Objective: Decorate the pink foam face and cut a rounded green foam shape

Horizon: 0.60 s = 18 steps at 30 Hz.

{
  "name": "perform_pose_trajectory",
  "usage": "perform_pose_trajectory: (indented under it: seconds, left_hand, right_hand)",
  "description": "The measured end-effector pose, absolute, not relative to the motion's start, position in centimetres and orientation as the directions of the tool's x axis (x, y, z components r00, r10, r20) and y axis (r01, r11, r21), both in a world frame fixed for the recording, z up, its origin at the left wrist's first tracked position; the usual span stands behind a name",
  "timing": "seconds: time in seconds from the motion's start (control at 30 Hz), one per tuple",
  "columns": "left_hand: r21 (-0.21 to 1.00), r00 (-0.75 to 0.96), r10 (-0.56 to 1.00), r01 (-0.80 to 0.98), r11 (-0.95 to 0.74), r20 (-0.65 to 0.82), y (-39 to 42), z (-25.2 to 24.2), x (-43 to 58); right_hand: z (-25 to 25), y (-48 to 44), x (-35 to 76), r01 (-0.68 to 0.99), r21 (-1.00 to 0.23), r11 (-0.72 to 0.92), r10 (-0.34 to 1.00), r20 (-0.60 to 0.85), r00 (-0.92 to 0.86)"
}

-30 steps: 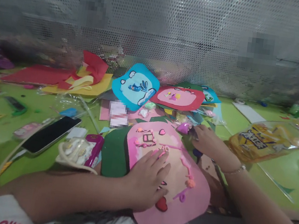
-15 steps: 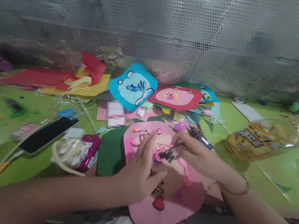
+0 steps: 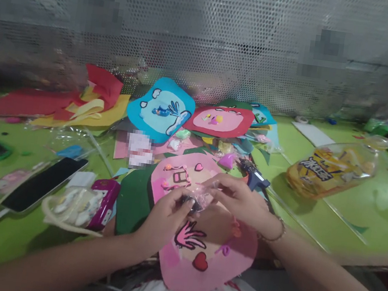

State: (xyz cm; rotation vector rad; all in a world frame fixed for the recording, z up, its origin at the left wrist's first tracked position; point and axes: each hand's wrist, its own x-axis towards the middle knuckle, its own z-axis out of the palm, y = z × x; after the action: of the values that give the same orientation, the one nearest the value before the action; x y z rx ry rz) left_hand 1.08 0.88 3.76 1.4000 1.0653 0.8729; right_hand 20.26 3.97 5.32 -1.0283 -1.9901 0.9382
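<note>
Both hands meet over a pink paper board point(image 3: 205, 276) that carries raised decorations: a pink outlined hand shape point(image 3: 191, 237), a red heart point(image 3: 200, 261) and a purple curl point(image 3: 225, 250). My left hand point(image 3: 166, 216) is closed on a small clear plastic packet point(image 3: 201, 200) with something black inside, likely soft clay. Opposite it, the fingers of my right hand point(image 3: 240, 200) pinch the packet's upper edge. A purple lump point(image 3: 227, 160) and a dark blue tool point(image 3: 256, 180) lie just beyond my right hand.
Blue point(image 3: 161, 108) and red point(image 3: 224, 121) decorated boards lean at the back, before a perforated metal screen point(image 3: 209, 33). At left lie a phone point(image 3: 45, 185) with a cable and a purple case point(image 3: 105, 203). A yellow-labelled plastic bottle point(image 3: 332, 168) lies at right.
My left hand, flat with fingers extended before, has closed on the black packet. My right fingers have moved to the packet's plastic edge. The view has shifted slightly, uncovering the pink hand shape.
</note>
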Motion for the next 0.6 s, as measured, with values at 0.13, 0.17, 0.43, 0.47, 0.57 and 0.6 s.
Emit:
perform_pose_trajectory:
  seconds: [0.13,0.17,0.43,0.47,0.57,0.6]
  left_hand:
    - [0.985,0.311,0.935,0.089,0.147,-0.167,1.1,3.5,0.6]
    - [0.983,0.322,0.929,0.087,0.161,-0.181,1.1,3.3,0.6]
    - [0.955,0.385,0.883,0.225,0.195,-0.271,1.3,3.0,0.5]
    - [0.947,0.400,0.866,0.238,0.217,-0.299,1.4,3.1,0.5]
    - [0.932,0.402,0.850,0.265,0.247,-0.340,1.5,3.4,0.6]
    - [0.932,0.395,0.857,0.274,0.236,-0.333,1.6,3.5,0.6]
  right_hand:
    - [4.8,4.3,20.4,0.302,-0.875,0.378,0.889,0.253,-0.381]
    - [4.7,4.3,20.4,0.294,-0.879,0.375,0.898,0.266,-0.351]
    - [3.9,3.8,20.2,0.313,-0.723,0.616,0.764,0.451,-0.461]
    - [3.8,3.7,20.1,0.301,-0.727,0.617,0.757,0.445,-0.478]
    - [3.6,3.6,20.1,0.297,-0.748,0.593,0.759,0.397,-0.515]
    - [3.6,3.6,20.1,0.299,-0.752,0.588,0.761,0.387,-0.521]
